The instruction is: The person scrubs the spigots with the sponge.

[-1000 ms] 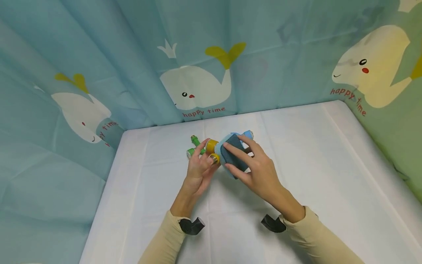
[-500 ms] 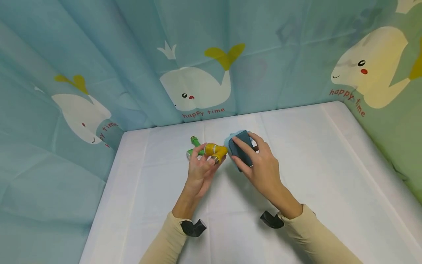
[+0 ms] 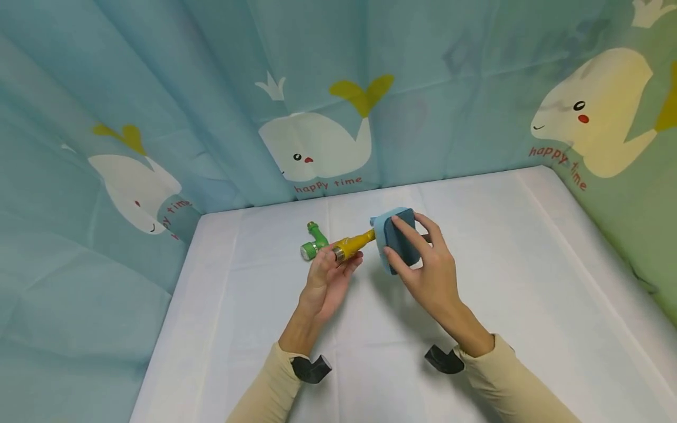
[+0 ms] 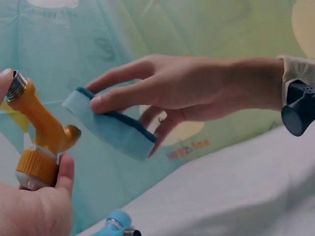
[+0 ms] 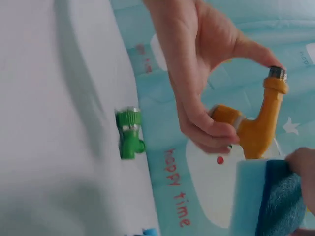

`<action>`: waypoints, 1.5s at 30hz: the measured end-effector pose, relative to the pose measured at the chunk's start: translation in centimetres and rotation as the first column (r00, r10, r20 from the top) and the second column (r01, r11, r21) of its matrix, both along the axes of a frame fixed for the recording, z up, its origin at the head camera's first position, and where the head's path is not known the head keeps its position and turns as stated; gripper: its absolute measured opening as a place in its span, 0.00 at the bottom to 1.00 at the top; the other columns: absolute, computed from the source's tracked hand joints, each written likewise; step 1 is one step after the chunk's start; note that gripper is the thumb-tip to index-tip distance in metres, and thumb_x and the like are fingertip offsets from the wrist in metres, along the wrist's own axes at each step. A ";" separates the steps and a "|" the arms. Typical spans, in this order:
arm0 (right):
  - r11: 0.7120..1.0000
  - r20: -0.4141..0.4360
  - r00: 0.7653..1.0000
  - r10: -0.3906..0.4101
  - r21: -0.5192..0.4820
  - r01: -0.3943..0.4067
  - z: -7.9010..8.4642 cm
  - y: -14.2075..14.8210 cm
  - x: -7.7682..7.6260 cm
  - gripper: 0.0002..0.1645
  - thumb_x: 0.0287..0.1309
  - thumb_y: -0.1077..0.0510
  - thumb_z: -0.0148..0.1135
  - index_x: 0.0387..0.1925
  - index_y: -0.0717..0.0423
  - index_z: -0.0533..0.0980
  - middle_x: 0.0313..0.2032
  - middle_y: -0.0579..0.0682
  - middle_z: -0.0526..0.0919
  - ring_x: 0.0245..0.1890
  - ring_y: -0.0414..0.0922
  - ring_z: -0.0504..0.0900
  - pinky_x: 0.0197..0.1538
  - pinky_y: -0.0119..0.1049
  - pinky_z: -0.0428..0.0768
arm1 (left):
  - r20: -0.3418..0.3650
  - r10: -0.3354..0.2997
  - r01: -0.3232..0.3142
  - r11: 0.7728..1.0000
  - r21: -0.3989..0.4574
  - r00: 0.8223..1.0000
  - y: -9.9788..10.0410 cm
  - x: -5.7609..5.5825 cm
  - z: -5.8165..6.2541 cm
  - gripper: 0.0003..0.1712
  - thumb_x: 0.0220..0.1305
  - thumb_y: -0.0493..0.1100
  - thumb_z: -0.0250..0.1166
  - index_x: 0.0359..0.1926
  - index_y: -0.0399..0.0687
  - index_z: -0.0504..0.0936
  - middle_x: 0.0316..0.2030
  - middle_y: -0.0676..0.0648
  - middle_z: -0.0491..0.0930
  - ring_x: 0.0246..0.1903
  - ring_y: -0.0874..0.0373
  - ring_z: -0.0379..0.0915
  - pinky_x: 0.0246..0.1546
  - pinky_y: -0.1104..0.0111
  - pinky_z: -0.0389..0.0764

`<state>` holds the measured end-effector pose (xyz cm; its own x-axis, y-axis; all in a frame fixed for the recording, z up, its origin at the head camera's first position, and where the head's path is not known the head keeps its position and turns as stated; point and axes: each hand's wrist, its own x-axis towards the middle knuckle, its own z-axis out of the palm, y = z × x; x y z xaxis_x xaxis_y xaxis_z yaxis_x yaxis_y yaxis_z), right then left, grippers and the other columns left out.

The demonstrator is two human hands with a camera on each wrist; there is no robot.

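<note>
My left hand [image 3: 329,285] holds a yellow tap [image 3: 355,244] above the white table. In the right wrist view its thumb touches the threaded metal end, while the fingers are at the ridged knob. My right hand [image 3: 436,276] grips a two-layer sponge [image 3: 406,251], light blue with a dark blue side, fingers spread over the dark side. The sponge stands just right of the yellow tap's narrow end; the left wrist view shows a gap between this tap [image 4: 42,118] and the sponge [image 4: 110,130].
A green tap [image 3: 315,242] lies on the table [image 3: 254,305] behind my left hand. Past the sponge lies a blue tap [image 4: 115,223], mostly hidden in the head view. A whale-print curtain [image 3: 222,106] hangs around the table's back and sides.
The sponge has moved right, away from the yellow tap it overlapped. My left hand has turned the yellow tap, so its narrow end now points right towards the sponge.
</note>
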<state>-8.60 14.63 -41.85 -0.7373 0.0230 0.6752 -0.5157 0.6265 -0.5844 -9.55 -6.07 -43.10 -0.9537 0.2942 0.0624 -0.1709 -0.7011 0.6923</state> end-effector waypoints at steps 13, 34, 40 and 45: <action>0.991 0.075 0.990 0.122 -0.069 -0.117 0.4 1.6 0.0 0.36 0.53 0.60 0.79 0.65 0.49 0.79 0.66 0.60 0.73 0.49 0.57 0.83 0.33 0.48 0.87 | -0.211 -0.224 0.073 0.832 -0.550 0.951 -1.4 -0.2 0.3 0.60 0.50 0.46 0.84 0.76 0.35 0.59 0.71 0.33 0.66 0.63 0.50 0.73 0.62 0.66 0.77; 0.955 0.003 0.970 0.242 0.175 -0.238 -0.2 2.5 -0.8 0.35 0.53 0.57 0.80 0.64 0.48 0.80 0.67 0.61 0.72 0.45 0.56 0.81 0.31 0.44 0.85 | -0.330 -0.314 -0.030 0.683 -0.730 0.890 -0.6 0.4 -1.1 0.57 0.52 0.35 0.81 0.79 0.46 0.59 0.74 0.45 0.65 0.72 0.51 0.62 0.67 0.60 0.73; 0.920 -0.005 0.956 0.295 0.273 -0.282 0.4 3.4 -0.5 0.29 0.61 0.48 0.74 0.64 0.42 0.81 0.69 0.58 0.71 0.48 0.55 0.80 0.29 0.43 0.83 | -0.379 -0.318 -0.001 0.765 -0.644 0.869 -0.9 0.2 -0.8 0.56 0.51 0.33 0.80 0.78 0.43 0.61 0.72 0.41 0.66 0.70 0.45 0.64 0.67 0.58 0.73; 0.906 -0.027 0.976 0.217 0.379 -0.191 0.6 3.3 -0.2 0.30 0.59 0.49 0.76 0.64 0.37 0.80 0.69 0.57 0.72 0.44 0.58 0.76 0.28 0.49 0.85 | -0.357 -0.317 0.042 0.795 -0.605 0.879 -1.0 0.2 -1.0 0.56 0.52 0.33 0.80 0.78 0.39 0.59 0.73 0.40 0.65 0.70 0.46 0.64 0.68 0.61 0.71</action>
<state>-8.84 17.90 -41.24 -0.6517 -0.3854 0.6532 -0.6852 0.6684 -0.2893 -9.35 -7.07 -44.12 -0.7960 0.5690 0.2065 0.1497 -0.1456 0.9780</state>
